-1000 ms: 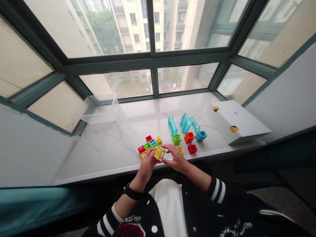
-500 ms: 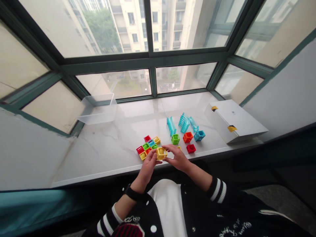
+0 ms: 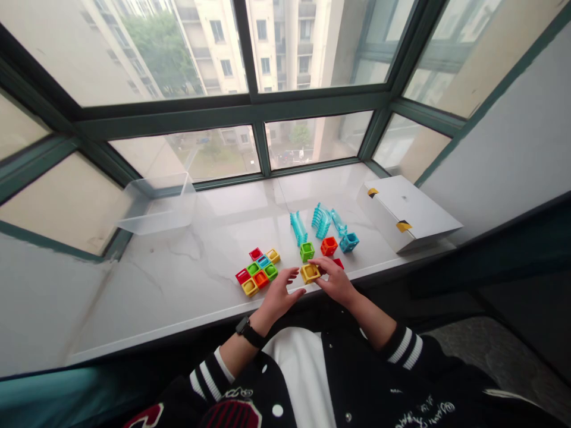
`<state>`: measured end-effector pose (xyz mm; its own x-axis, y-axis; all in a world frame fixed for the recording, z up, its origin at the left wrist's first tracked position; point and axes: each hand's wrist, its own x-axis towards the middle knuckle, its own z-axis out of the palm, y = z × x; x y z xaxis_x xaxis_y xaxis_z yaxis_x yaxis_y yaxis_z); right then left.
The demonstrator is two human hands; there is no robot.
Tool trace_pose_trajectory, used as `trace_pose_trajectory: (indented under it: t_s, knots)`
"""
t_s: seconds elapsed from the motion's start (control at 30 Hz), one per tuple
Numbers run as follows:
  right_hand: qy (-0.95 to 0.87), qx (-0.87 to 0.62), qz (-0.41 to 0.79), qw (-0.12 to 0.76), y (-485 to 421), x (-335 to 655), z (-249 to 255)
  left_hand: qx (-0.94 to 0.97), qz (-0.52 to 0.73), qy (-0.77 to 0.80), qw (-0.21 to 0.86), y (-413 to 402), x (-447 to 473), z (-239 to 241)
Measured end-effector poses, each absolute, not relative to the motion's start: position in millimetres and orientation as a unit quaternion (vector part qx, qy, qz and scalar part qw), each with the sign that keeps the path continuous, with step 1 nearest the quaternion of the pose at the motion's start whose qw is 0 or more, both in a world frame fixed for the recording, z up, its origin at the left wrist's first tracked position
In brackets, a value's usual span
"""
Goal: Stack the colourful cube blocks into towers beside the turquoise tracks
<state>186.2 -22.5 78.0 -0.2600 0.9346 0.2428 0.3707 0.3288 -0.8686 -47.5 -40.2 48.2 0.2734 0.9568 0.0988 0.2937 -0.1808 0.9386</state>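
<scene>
My right hand [image 3: 337,280] pinches a yellow hollow cube [image 3: 309,273] by its right side, just above the marble sill [image 3: 187,279]. My left hand [image 3: 280,292] hovers left of that cube with fingers stretched apart, holding nothing. A flat cluster of joined red, green, blue, orange and yellow cubes [image 3: 259,270] lies just left of my left hand. Behind the yellow cube stand a green cube [image 3: 307,251], an orange cube [image 3: 329,245] and a blue cube [image 3: 348,242]. A red cube [image 3: 339,262] peeks out behind my right fingers.
Teal ribbed track pieces [image 3: 298,227] [image 3: 322,219] lie behind the loose cubes. A white cardboard box [image 3: 408,214] sits at the right end of the sill. A clear plastic bin [image 3: 158,205] stands at the back left by the window.
The yellow cube has moved right, away from the cluster, in my right hand. My left hand has let go of it and opened. The view has shifted a little.
</scene>
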Motion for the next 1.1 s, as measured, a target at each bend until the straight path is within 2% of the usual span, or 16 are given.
trace_pose_trajectory:
  t_s: [0.2,0.43,1.1]
  knots:
    - [-0.678,-0.518,0.318,0.414,-13,220,72,0.677,0.339,0.502,0.418,-17,-23,18]
    - [-0.684,-0.546,0.304,0.376,-12,220,58,0.647,0.345,0.521,0.437,-12,-2,-5]
    - [-0.725,-0.556,0.277,0.298,1,195,37,0.659,0.311,0.543,0.417,-10,-3,-5]
